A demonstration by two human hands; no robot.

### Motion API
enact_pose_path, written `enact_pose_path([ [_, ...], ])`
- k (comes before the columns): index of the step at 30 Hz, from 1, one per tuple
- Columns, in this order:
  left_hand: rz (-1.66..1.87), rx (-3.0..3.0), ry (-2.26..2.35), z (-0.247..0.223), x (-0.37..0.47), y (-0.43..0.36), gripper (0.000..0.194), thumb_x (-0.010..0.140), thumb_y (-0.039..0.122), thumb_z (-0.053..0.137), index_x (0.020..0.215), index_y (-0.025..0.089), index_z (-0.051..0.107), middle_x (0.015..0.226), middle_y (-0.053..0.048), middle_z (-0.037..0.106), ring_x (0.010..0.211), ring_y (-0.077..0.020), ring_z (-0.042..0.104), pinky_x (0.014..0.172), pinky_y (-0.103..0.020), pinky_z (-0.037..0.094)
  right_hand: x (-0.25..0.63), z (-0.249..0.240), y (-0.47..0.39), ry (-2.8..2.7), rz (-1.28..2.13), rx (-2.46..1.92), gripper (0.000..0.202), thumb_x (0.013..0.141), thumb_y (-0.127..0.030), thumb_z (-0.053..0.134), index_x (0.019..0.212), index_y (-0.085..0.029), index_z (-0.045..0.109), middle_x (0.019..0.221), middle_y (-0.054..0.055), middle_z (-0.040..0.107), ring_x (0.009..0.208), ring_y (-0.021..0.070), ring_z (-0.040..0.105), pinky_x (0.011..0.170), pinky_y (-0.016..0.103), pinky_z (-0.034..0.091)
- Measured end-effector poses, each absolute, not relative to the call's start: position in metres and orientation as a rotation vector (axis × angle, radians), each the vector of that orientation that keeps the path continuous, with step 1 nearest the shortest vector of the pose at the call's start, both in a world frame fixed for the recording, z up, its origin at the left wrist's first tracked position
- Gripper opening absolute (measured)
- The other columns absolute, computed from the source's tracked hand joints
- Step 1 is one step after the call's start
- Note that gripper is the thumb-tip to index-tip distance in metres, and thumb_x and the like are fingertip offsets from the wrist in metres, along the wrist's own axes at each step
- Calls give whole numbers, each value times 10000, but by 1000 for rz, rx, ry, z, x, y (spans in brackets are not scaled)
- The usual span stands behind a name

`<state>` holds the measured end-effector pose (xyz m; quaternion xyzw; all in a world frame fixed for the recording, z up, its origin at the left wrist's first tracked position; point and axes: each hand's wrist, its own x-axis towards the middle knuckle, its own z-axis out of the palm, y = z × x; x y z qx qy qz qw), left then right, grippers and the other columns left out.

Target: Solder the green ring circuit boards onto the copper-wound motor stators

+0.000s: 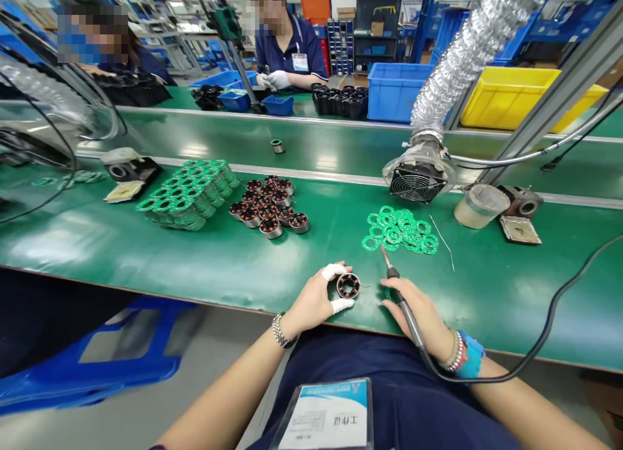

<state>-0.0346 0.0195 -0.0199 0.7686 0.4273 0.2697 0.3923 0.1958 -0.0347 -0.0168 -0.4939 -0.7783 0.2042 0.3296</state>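
My left hand (318, 294), with white covers on its thumb and a finger, is closed round the sides of a motor stator (348, 286) near the table's front edge. Copper windings show inside its metal ring. In my right hand (422, 310) is a soldering iron (410, 317), its tip pointing away from me towards a loose pile of green ring-shaped circuit boards (399, 229). Something green, perhaps another ring board, shows partly under the right fingers. Beyond my left hand stands a group of stators (267, 206).
Stacked green circuit boards (187, 197) stand at the left. A fume fan (417, 180) on a silver duct (467, 54), a round cup (481, 206) and a soldering stand (523, 206) are at the right. The iron's cable (545, 330) crosses the right side. Two people sit opposite.
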Motion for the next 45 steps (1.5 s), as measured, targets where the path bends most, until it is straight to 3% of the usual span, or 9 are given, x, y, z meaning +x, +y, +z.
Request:
enact_pose_path([
  [9, 808, 1994, 1065, -9, -12, -7, 456, 676, 222, 702, 1072, 191, 476, 1086, -97, 581, 1030, -227, 562, 907, -407, 449, 188, -4, -39, -1618, 897, -1318, 244, 827, -163, 508, 1056, -236, 464, 799, -12, 603, 723, 124, 603, 702, 235, 485],
  [17, 779, 2290, 1071, -4, 0, -18, 389, 676, 99, 602, 1046, 188, 519, 972, -68, 489, 843, -175, 530, 754, -330, 493, 188, -16, -37, -1742, 681, -1304, 285, 826, -133, 473, 1097, -219, 477, 810, 15, 577, 706, 132, 571, 690, 253, 477],
  [25, 735, 2146, 1027, -11, -1, -7, 455, 690, 129, 648, 1115, 215, 509, 1017, -55, 484, 910, -173, 531, 810, -333, 475, 219, -11, -39, -1896, 467, -1252, 157, 844, -142, 509, 977, -191, 577, 800, 50, 622, 717, 155, 561, 675, 278, 482],
  [31, 731, 2066, 982, -17, -2, -1, 436, 695, 157, 660, 1101, 228, 519, 1023, -53, 492, 908, -173, 537, 810, -339, 475, 259, 1, -47, -1873, 594, -1212, 243, 824, -223, 566, 1061, -208, 615, 853, 64, 683, 761, 183, 622, 685, 317, 500],
  [37, 713, 2039, 935, -17, -2, 3, 404, 697, 121, 639, 1071, 226, 528, 1027, -46, 491, 898, -162, 538, 807, -322, 471, 266, -1, -51, -1831, 797, -1303, 147, 823, -205, 554, 925, -203, 660, 791, 42, 673, 733, 167, 620, 672, 299, 492],
  [45, 709, 2041, 913, -18, -2, 5, 414, 702, 118, 643, 1081, 234, 525, 1028, -41, 487, 905, -158, 529, 803, -314, 463, 261, -1, -46, -1889, 832, -1284, 149, 827, -217, 542, 906, -189, 665, 763, 46, 674, 703, 165, 617, 657, 307, 489],
])
